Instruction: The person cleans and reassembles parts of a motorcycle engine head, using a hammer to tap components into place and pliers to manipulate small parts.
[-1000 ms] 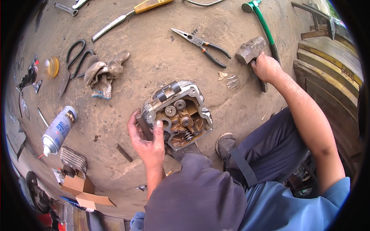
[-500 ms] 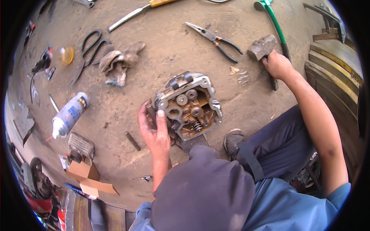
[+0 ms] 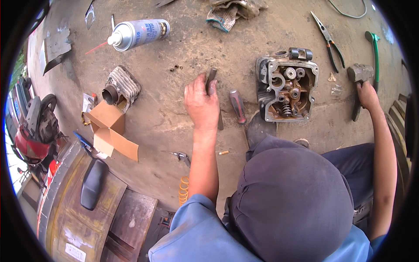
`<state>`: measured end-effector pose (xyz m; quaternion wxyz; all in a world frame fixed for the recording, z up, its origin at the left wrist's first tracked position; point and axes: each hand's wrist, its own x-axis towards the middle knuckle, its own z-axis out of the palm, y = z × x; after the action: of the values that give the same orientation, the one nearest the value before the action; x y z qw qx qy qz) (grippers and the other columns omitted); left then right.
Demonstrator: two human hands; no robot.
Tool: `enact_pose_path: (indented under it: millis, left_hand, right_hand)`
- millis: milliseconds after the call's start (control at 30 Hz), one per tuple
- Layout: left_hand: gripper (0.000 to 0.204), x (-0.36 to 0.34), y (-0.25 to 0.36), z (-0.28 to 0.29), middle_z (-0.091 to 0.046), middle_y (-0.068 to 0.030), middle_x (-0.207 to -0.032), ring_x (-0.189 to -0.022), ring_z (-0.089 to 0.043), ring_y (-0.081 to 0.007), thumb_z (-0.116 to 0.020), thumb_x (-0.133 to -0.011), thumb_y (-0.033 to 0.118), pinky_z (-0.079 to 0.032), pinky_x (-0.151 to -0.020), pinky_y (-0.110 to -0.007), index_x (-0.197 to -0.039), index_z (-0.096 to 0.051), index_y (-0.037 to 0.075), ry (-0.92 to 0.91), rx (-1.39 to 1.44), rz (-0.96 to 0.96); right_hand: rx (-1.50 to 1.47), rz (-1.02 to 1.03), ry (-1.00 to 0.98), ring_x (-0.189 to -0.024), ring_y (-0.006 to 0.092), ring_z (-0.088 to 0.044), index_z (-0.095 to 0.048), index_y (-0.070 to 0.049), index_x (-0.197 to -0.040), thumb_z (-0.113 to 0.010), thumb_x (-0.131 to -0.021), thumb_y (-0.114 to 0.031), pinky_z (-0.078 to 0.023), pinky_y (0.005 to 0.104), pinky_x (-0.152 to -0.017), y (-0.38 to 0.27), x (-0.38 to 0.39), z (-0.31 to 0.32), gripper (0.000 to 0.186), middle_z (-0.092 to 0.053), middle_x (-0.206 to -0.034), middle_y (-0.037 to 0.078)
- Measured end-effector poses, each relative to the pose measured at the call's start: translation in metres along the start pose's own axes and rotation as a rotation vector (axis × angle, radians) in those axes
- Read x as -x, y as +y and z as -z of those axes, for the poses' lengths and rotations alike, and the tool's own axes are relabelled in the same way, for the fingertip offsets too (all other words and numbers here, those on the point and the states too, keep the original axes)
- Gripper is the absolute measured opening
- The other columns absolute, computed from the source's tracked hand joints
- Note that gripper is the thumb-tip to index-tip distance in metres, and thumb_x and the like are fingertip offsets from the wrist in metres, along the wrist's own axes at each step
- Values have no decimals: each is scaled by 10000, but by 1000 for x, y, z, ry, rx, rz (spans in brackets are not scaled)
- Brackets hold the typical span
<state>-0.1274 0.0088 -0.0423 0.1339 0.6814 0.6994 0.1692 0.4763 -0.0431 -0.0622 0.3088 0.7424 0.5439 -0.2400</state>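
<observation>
My left hand (image 3: 203, 102) is closed over the floor, its thumb and fingers round a dark metal rod (image 3: 212, 75). Another length of dark rod shows beside the wrist; I cannot tell whether it is the same piece. My right hand (image 3: 369, 96) grips the handle of a club hammer (image 3: 361, 73), its blocky head pointing away from me. Between my hands, an engine cylinder head (image 3: 288, 89) rests with its open side up, showing valve springs and oily brown parts inside. Neither hand touches it. A screwdriver (image 3: 238, 107) with a grey-and-red handle lies to its left.
Long-nose pliers (image 3: 328, 41) and a green-handled hammer (image 3: 374, 54) lie at the far right. A spray can (image 3: 139, 34), a finned cylinder (image 3: 124, 87) and an open cardboard box (image 3: 109, 124) are on the left. Work gloves (image 3: 229, 13) lie at the far edge.
My left hand has come off the cylinder head and moved left, closing on a rod near the floor. The view has swung left. My right hand still holds the club hammer.
</observation>
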Motion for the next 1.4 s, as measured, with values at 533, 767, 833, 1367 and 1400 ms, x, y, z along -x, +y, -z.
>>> enact_pose_path:
  millis: [533, 767, 833, 1367, 1400]
  left_hand:
    - [234, -1, -76, 47, -578, 0, -868, -708, -538, -117, -632, -882, 2, -497, -630, -276, -1116, -639, 3, -181, 824, 662]
    - [178, -42, 10, 42, -438, -63, -734, -650, -433, -199, -495, -1022, 178, -385, -527, -329, -934, -510, 25, 59, 2157, 962]
    - [222, -44, 13, 38, -426, -62, -727, -640, -415, -196, -468, -1056, 190, -370, -519, -331, -912, -492, 23, 75, 2195, 999]
    - [468, -76, 172, -10, -427, -12, -682, -715, -435, -170, -563, -1105, 315, -408, -793, -351, -713, -506, 66, -445, 1380, -20]
    - [490, -78, 175, -18, -418, -6, -665, -702, -442, -172, -556, -1108, 323, -438, -841, -365, -693, -489, 71, -475, 1402, -28]
  right_hand:
    - [-141, -59, 75, -1107, 506, -621, -665, 80, -1088, -594, -1012, -363, -503, 545, -941, -19, 10, 16, 455, -685, -1082, 337]
    - [-908, -192, -69, -633, 136, -625, -649, -41, -987, -696, -969, -400, -510, 324, -600, -19, 24, 39, 363, -665, -779, 56]
    - [-1287, -173, -131, -590, 102, -592, -606, -84, -989, -714, -977, -340, -475, 273, -536, -55, 38, 62, 278, -634, -726, 35]
    - [-1444, 303, 329, -648, 74, -562, -616, 8, -1199, -698, -981, -125, -480, 249, -588, -128, 191, 180, 269, -598, -814, -2]
    - [-1458, 259, 286, -629, 69, -548, -596, 21, -1241, -710, -963, -130, -474, 243, -568, -135, 199, 186, 337, -592, -815, -4]
